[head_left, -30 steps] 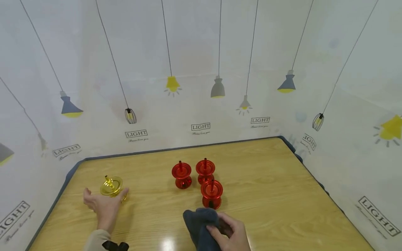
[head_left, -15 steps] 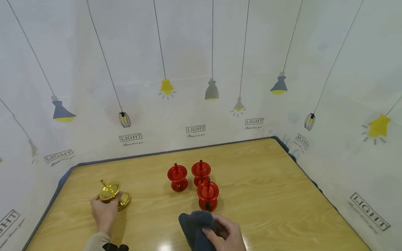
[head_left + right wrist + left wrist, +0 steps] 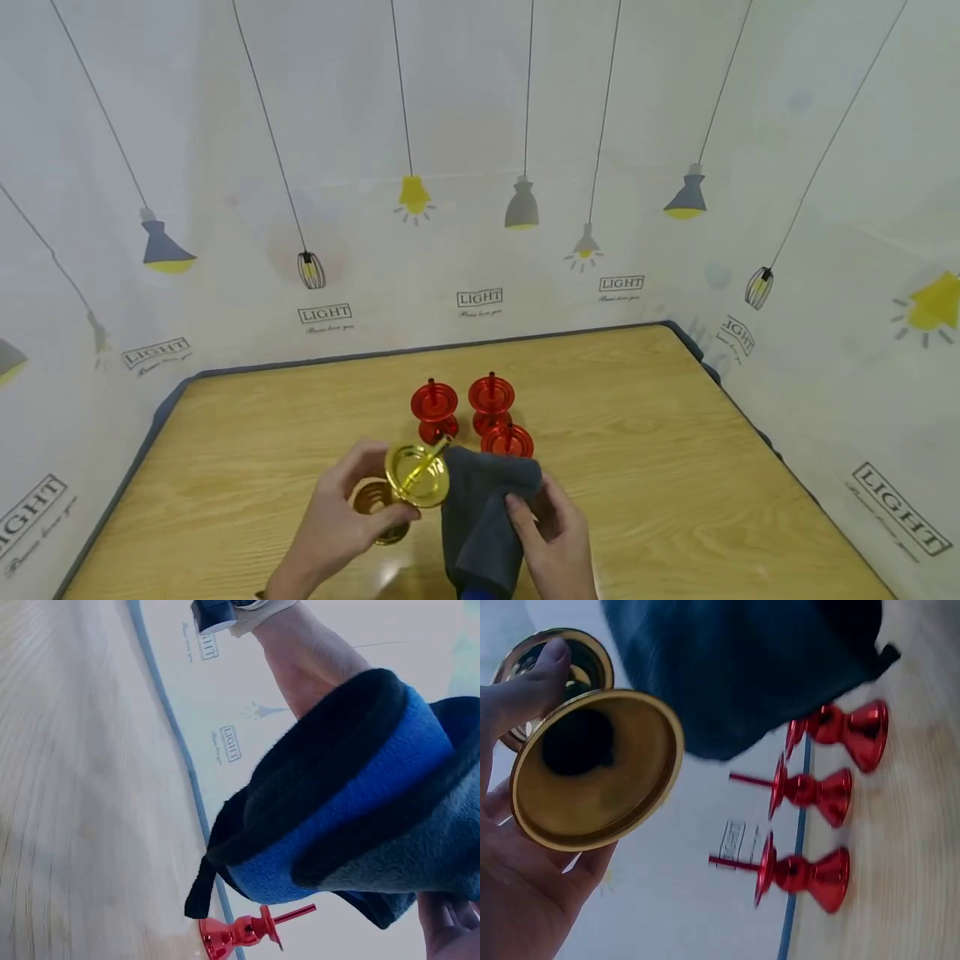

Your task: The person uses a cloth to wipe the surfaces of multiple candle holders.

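The left hand (image 3: 333, 517) grips a gold candle holder (image 3: 417, 477) around its stem, tilted and raised over the table, its spike pointing up and right. In the left wrist view the holder's hollow base (image 3: 596, 776) faces the camera, with the thumb near the dish. A dark grey-blue cloth (image 3: 483, 517) is pinched by the right hand (image 3: 558, 533), just right of the gold holder's dish. The right wrist view shows the cloth's blue side (image 3: 360, 795) hanging in folds, largely hiding the left hand there.
Three red candle holders stand together beyond the hands: one at left (image 3: 434, 404), one at right (image 3: 491, 396), and a nearer one (image 3: 507, 440) partly behind the cloth. The wooden table (image 3: 675, 467) meets a lamp-printed curtain (image 3: 360, 250) at its back edge.
The left hand has closed around the gold holder, lifted it off the table's left side and brought it rightward beside the cloth. The right hand still holds the cloth, which is slightly higher.
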{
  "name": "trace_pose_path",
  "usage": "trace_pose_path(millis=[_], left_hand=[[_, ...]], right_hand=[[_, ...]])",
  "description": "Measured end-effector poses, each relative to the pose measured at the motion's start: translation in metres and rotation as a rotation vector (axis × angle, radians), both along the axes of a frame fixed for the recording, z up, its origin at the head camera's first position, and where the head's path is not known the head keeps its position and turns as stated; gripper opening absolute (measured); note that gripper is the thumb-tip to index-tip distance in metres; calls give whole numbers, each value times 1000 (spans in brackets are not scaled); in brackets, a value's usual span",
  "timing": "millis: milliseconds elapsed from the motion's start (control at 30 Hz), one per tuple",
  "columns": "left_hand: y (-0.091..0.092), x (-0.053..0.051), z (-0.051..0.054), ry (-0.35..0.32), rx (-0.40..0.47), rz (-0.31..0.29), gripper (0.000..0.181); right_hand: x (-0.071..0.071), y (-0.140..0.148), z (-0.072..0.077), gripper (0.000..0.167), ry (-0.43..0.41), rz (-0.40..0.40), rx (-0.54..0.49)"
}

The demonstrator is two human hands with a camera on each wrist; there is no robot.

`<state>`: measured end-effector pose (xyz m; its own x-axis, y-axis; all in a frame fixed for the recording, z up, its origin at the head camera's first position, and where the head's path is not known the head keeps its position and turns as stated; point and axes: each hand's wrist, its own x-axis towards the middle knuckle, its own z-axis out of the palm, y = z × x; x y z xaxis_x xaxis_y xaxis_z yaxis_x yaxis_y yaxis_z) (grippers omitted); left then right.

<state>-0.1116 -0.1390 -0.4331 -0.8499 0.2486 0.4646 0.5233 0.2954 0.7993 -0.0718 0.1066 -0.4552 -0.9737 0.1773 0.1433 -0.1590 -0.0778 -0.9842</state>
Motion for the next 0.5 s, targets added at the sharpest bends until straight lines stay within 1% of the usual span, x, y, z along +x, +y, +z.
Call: trace_pose_path(millis=[67,133,200,267,333,400,500], left_hand=[[12,5,-1,33,-5,-69,53],[21,8,-3,40,1,-116,49],[27,10,-6,53,13,-154,42],[31,12,-9,68,15,-173,38],[34,13,-10,91,11,-188,35],[36,14,-10,125,-12,-197,35],[37,15,-8,183,-91,-173,37]], right_hand=[[0,0,0,33,37,-33,-4],[1,1,-1,30,91,-51,-5],[2,3,-2,27,134,-44,-4],[4,6,-2,26,146,-14,-1],[6,9,-2,28,123,30,6],[6,13,-1,33,67,86,11],[5,19,-2,41,14,173,22]])
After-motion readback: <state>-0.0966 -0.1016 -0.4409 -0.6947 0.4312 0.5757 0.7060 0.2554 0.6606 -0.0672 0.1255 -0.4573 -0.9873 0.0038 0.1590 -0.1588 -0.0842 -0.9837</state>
